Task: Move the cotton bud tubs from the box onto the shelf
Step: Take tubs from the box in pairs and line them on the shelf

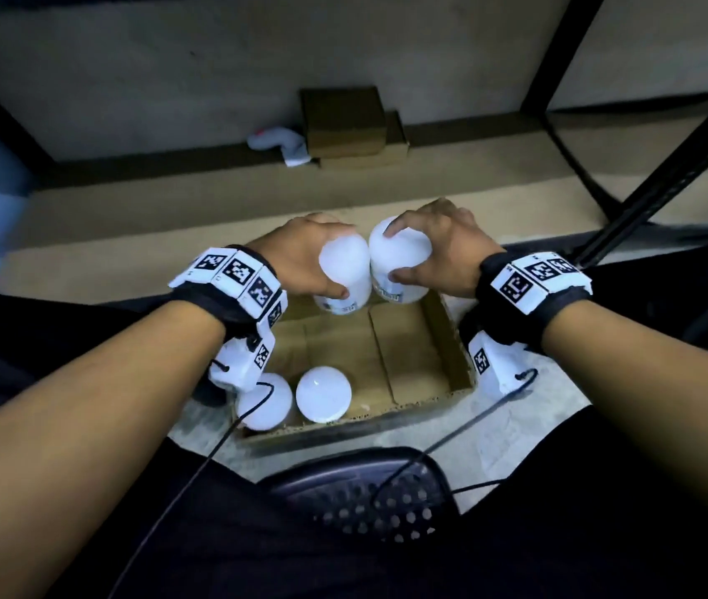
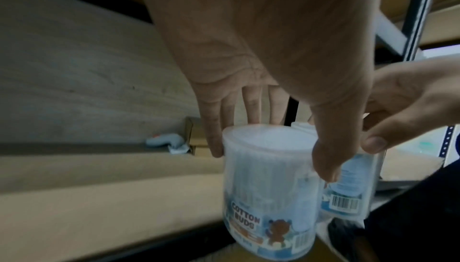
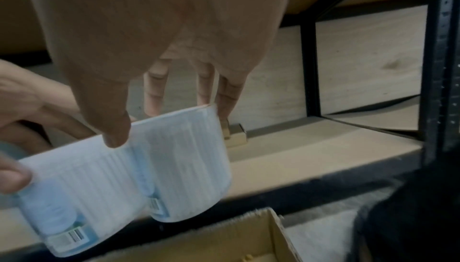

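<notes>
The left hand [image 1: 304, 257] grips one cotton bud tub [image 1: 343, 274] from above, thumb on the near side and fingers on the far side, curled around the lid end. The right hand [image 1: 434, 248] grips a second tub [image 1: 399, 261] in the same way. The two tubs touch each other side by side, and both are held above the far edge of the cardboard box [image 1: 412, 352], lifted free of it. In the left wrist view the label "COTTON BUDS" [image 2: 246, 219] is readable, and the tub hangs a little tilted under the fingers.

Two more tubs, the near-left tub [image 1: 263, 402] and its neighbour [image 1: 323, 394], stand in the box at its 7 o'clock corner, so the task is not finished.

The shelf [image 1: 214, 209] lies at 12 o'clock from the box, a pale wooden board in a black frame [image 3: 438, 69]. A small brown carton [image 1: 343, 123] and a white rag [image 1: 278, 144] lie far back on it, well apart from the hands.

I think the step now is the carry forward to the shelf. To do it well, both hands should keep the tubs upright, move them apart a little so they do not knock, and pass clear over the black front rail. The tubs look light and smooth, so a firm pinch is needed. Set each bottom flat on the board before the fingers loosen, near the front, leaving room beside them for the other two.
</notes>
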Tool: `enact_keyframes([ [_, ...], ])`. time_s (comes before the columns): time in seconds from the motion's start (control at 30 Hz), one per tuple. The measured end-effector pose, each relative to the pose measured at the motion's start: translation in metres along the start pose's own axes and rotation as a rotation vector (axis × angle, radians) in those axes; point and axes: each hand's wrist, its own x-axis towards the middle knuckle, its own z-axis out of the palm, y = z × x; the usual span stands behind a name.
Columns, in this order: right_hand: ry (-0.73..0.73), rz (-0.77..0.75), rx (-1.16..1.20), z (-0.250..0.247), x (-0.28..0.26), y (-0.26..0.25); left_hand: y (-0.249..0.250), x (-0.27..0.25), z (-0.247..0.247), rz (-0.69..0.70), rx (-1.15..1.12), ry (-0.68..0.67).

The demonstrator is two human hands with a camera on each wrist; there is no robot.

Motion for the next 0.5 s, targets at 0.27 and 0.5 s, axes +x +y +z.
enact_keyframes([
  [0.27,0.214,-0.168,-0.008,-0.078,-0.017,-0.046,0.027,-0.037,-0.104,0.082,0.096,0.121],
  [0.5,0.369,-0.324,0.048,-0.14,-0.031,-0.091,0.049,-0.068,-0.18,0.156,0.117,0.206],
])
